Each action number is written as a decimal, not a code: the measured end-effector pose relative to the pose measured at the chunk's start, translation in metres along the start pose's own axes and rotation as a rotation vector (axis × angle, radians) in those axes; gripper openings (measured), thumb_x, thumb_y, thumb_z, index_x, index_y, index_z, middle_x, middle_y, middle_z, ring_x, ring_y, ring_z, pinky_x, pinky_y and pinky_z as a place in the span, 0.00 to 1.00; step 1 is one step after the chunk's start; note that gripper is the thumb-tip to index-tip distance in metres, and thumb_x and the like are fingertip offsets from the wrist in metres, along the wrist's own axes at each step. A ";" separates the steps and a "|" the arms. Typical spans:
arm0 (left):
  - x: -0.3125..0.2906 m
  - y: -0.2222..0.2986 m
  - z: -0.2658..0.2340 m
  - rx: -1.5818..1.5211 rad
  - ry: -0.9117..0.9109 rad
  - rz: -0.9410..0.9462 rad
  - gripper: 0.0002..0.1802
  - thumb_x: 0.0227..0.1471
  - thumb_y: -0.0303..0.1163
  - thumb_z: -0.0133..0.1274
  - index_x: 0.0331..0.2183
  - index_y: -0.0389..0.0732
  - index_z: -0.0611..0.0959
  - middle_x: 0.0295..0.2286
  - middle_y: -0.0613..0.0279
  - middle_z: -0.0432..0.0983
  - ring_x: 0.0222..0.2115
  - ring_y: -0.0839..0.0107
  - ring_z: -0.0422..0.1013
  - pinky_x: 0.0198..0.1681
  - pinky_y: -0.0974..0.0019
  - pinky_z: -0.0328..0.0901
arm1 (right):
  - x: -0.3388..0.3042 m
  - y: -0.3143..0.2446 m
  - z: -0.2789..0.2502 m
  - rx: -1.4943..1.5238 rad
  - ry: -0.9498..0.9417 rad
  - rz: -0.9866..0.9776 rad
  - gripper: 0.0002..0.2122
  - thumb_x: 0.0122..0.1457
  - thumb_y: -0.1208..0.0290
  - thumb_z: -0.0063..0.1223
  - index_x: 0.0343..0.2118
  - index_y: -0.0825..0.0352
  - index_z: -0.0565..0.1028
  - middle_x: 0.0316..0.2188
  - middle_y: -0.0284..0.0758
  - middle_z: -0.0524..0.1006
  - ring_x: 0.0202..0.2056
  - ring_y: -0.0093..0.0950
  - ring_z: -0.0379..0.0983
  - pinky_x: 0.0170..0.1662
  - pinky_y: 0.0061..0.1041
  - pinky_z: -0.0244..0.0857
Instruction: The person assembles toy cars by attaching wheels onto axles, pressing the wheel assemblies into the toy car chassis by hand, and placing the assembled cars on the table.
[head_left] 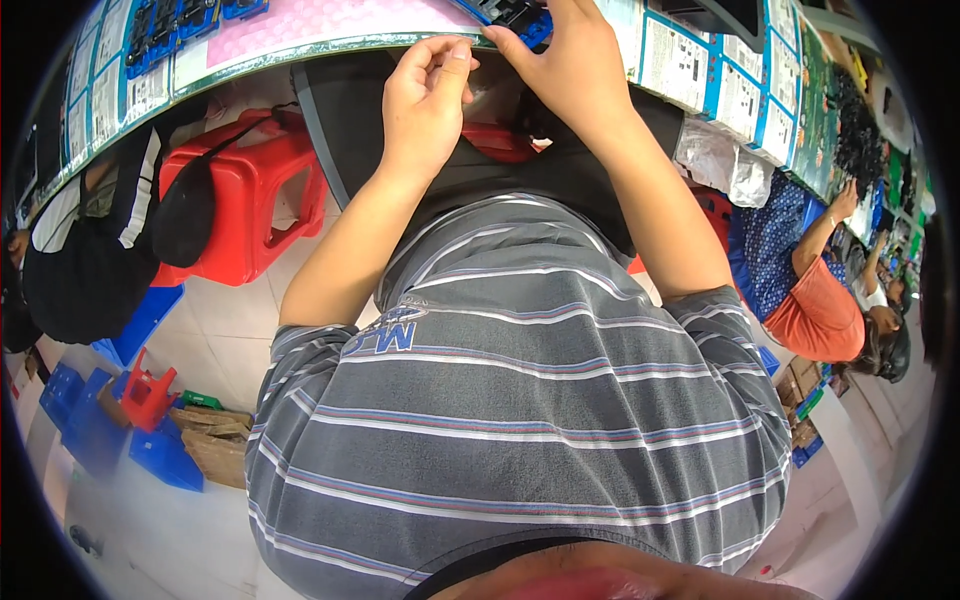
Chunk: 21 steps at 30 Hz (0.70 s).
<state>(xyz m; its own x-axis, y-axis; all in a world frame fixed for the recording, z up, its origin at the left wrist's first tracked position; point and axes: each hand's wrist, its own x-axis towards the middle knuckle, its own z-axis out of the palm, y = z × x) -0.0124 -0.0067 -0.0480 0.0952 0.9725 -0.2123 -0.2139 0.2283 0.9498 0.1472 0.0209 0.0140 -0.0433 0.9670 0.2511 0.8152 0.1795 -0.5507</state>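
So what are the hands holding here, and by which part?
Cannot be told: left hand and right hand pinch together at the table edge.

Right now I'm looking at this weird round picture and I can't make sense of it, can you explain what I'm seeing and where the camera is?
There is no machine here: a person wears a wide fisheye camera on the head, looking down, so edges bend. The big striped grey shirt is the wearer's own body. Both bare arms reach up to the edge of a workbench. The left hand pinches something small at that edge; what it is cannot be told. The right hand touches a dark part on a blue tray. A red plastic stool stands on the floor at the left. Another person in an orange top works at the right.
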 end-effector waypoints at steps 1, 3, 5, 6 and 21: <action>0.001 -0.001 -0.001 0.018 0.015 -0.005 0.16 0.63 0.37 0.52 0.45 0.34 0.79 0.34 0.62 0.78 0.25 0.82 0.67 0.27 0.78 0.60 | 0.000 0.001 0.002 0.003 -0.003 -0.004 0.19 0.47 0.69 0.68 0.37 0.75 0.73 0.35 0.51 0.74 0.39 0.51 0.72 0.44 0.40 0.68; 0.006 -0.002 0.000 0.013 0.002 -0.028 0.17 0.63 0.37 0.52 0.46 0.34 0.79 0.35 0.61 0.79 0.26 0.81 0.69 0.28 0.77 0.62 | -0.001 0.008 0.007 0.032 0.055 -0.041 0.19 0.46 0.69 0.68 0.38 0.75 0.74 0.35 0.51 0.74 0.39 0.51 0.72 0.44 0.40 0.68; 0.010 -0.004 0.000 0.008 -0.018 -0.049 0.17 0.63 0.38 0.52 0.46 0.34 0.78 0.36 0.60 0.79 0.28 0.79 0.71 0.29 0.77 0.64 | -0.003 0.016 0.015 0.054 0.030 -0.060 0.20 0.46 0.69 0.68 0.39 0.74 0.74 0.36 0.51 0.75 0.39 0.50 0.73 0.44 0.40 0.69; 0.013 -0.006 0.000 -0.010 -0.032 -0.056 0.17 0.63 0.38 0.52 0.45 0.34 0.78 0.37 0.59 0.79 0.29 0.78 0.73 0.31 0.76 0.65 | -0.001 0.017 0.016 0.076 0.003 -0.081 0.20 0.46 0.69 0.68 0.40 0.74 0.74 0.36 0.51 0.75 0.40 0.50 0.73 0.44 0.39 0.69; -0.004 0.000 0.003 -0.354 -0.120 0.025 0.17 0.59 0.32 0.59 0.47 0.36 0.74 0.41 0.62 0.75 0.41 0.77 0.72 0.48 0.70 0.67 | -0.031 0.015 0.006 0.270 -0.008 -0.198 0.28 0.38 0.63 0.76 0.43 0.70 0.76 0.38 0.42 0.77 0.40 0.41 0.76 0.44 0.34 0.71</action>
<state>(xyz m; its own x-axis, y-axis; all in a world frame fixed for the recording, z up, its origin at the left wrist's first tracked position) -0.0098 -0.0111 -0.0464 0.1943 0.9706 -0.1423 -0.5385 0.2267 0.8115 0.1574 -0.0055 -0.0064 -0.1907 0.9096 0.3691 0.6079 0.4047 -0.6831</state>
